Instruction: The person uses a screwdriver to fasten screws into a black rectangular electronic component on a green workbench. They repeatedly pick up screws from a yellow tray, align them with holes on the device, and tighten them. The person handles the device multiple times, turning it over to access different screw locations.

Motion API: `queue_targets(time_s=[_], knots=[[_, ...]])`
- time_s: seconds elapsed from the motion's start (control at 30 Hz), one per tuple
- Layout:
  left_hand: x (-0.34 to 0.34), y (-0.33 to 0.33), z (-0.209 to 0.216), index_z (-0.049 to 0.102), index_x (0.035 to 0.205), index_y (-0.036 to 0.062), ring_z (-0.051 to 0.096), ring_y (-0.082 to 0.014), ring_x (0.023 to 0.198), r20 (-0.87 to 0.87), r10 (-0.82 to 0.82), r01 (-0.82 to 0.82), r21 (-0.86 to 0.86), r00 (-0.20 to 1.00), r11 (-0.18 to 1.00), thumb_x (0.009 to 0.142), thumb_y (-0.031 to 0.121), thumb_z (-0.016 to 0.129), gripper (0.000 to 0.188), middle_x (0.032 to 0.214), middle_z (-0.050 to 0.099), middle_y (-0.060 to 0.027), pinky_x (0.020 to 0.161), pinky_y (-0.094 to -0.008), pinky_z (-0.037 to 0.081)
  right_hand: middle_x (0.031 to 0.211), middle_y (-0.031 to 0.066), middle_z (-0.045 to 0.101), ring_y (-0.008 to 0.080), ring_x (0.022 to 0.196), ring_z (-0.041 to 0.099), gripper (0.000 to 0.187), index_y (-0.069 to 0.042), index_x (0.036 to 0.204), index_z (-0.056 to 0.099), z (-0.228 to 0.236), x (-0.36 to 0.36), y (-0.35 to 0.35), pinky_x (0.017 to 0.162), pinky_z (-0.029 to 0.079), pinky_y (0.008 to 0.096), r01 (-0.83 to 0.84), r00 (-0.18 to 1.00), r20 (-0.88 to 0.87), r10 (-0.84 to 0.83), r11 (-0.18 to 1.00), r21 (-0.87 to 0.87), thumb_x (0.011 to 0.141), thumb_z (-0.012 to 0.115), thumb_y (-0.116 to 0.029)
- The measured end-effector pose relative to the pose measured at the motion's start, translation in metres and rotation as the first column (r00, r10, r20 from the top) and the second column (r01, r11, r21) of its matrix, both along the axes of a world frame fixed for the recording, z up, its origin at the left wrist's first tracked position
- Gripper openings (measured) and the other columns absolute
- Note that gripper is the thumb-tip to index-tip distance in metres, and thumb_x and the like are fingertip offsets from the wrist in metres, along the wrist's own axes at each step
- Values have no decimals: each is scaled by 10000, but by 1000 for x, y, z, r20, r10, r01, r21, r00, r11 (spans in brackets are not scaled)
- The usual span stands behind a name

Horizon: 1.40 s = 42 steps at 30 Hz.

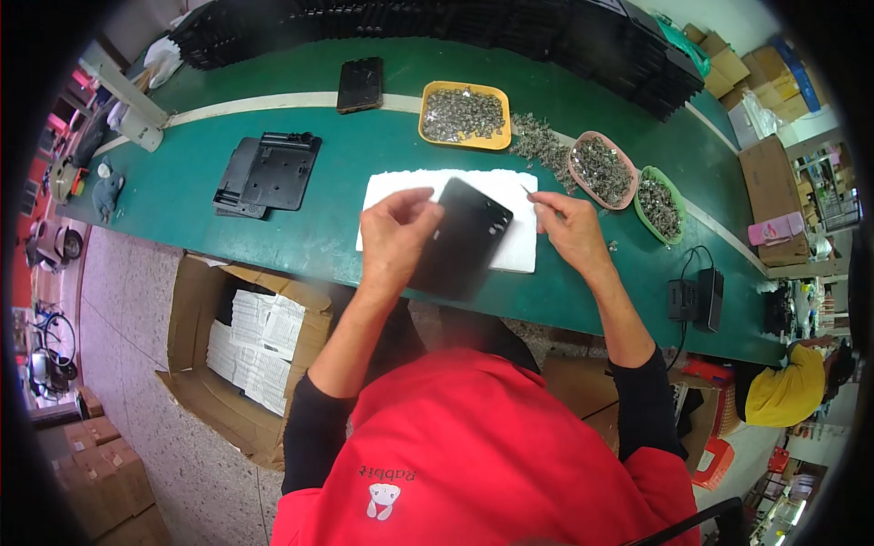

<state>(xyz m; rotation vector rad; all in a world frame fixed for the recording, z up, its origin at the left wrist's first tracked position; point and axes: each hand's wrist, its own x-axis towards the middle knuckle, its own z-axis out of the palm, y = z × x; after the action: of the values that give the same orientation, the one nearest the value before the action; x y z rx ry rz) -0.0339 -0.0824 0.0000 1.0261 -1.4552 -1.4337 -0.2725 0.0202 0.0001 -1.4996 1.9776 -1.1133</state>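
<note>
Trays [497, 140] hold small metal parts [462, 114]; left hand [396, 235] grips black panel [464, 238], right hand [575, 232] pinches thin piece [526, 190].

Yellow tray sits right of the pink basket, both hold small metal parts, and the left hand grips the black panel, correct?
Not quite: the head view shows the yellow tray left of the pink basket. Both hold small metal parts, and the left hand grips the black panel.

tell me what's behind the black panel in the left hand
Parts of a white pad and the green table show around the black panel; whatever the panel covers cannot be seen.
</note>
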Motion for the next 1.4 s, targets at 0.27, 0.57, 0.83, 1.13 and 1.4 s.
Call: queue_targets(time_s=[0.27, 0.57, 0.83, 1.13, 1.4], knots=[[-26, 10, 26, 675, 949, 15, 614, -261, 823, 284, 151, 245, -940, 947, 238, 696, 23, 669, 253, 938, 641, -97, 682, -368, 487, 649, 6, 615, 42, 532, 493, 218, -20, 1085, 714, -15, 6, 23, 479, 383, 231, 65, 881, 434, -187, 957, 281, 948, 592, -138], [-16, 39, -54, 644, 1012, 0, 602, -272, 978, 478, 99, 403, -820, 873, 406, 712, 53, 655, 305, 1087, 645, -104, 790, -400, 476, 638, 64, 617, 144, 599, 603, 201, 1, 1025, 689, -16, 15, 24, 574, 473, 295, -33, 950, 307, -50, 965, 260, 952, 580, -152], [-25, 33, -57, 670, 990, 32, 599, -288, 869, 394, 112, 271, -786, 912, 555, 704, -12, 720, 294, 938, 657, -85, 733, -371, 496, 695, 197, 611, 366, 650, 610, 204, -22, 980, 658, 11, 30, 9, 618, 469, 437, -218, 907, -275, 319, 914, 343, 968, 539, -187], [-36, 26, -54, 682, 929, 71, 584, -261, 795, 361, 123, 215, -759, 924, 615, 704, 3, 757, 247, 884, 609, -80, 659, -365, 488, 783, 254, 647, 441, 783, 650, 167, 4, 915, 613, 15, 28, -7, 698, 520, 526, -319, 857, -248, 452, 843, 434, 911, 488, -107], [-36, 19, -53, 660, 855, 69, 594, -253, 773, 374, 47, 261, -726, 926, 636, 702, 2, 751, 191, 850, 650, -54, 659, -359, 488, 806, 235, 654, 431, 794, 649, 147, -7, 919, 611, 17, 13, -18, 702, 522, 508, -472, 807, -121, 578, 754, 457, 904, 499, -101]])
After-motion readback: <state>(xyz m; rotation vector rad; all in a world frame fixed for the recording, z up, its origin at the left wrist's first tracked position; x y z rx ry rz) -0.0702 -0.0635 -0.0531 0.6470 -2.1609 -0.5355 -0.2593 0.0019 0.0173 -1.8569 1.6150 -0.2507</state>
